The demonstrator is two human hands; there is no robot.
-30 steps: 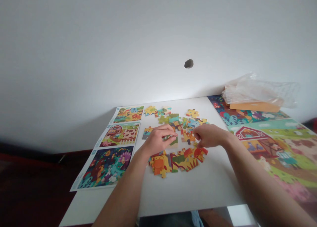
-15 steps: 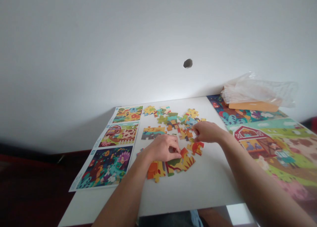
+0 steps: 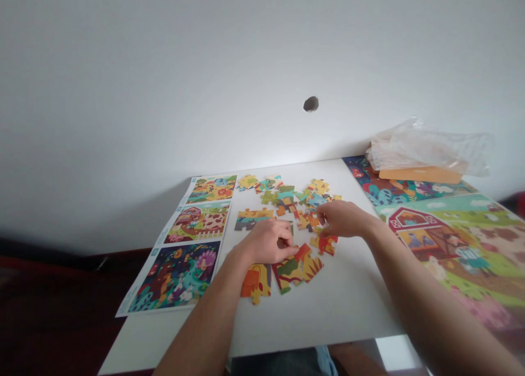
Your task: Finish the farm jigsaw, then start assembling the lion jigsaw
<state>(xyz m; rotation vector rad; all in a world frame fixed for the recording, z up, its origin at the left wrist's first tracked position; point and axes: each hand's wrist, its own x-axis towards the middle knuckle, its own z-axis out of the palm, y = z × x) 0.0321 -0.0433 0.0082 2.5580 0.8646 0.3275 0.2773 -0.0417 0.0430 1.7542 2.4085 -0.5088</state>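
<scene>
A: What has shifted since we last looked?

B: The near band of jigsaw pieces [image 3: 297, 268] has split in two. An orange piece [image 3: 255, 283] now sits apart at the left, with a gap before the red-and-green group. The far-left joined strip [image 3: 253, 218] has also grown wider.

A: And our hands?

B: They're apart. Our left hand [image 3: 266, 242] curls down at the far edge of that group, and our right hand [image 3: 342, 218] is bunched just beyond a red piece [image 3: 324, 246]. We cannot tell whether either one grips a piece.

A: Where does everything else lie?

B: The thin card pieces, with their knobbed edges, lie on a white table [image 3: 328, 316], and a loose heap [image 3: 287, 197] lies farther off.

A: Any containers?

B: Two, at the far right: a flat cardboard box [image 3: 420, 175] under a crumpled clear plastic bag [image 3: 430, 152]. We cannot tell what is inside either.

A: Pictures?

B: Three scenes on a paper sheet [image 3: 174, 276] at the left, and one farm-scene poster [image 3: 447, 245] at the right.
</scene>
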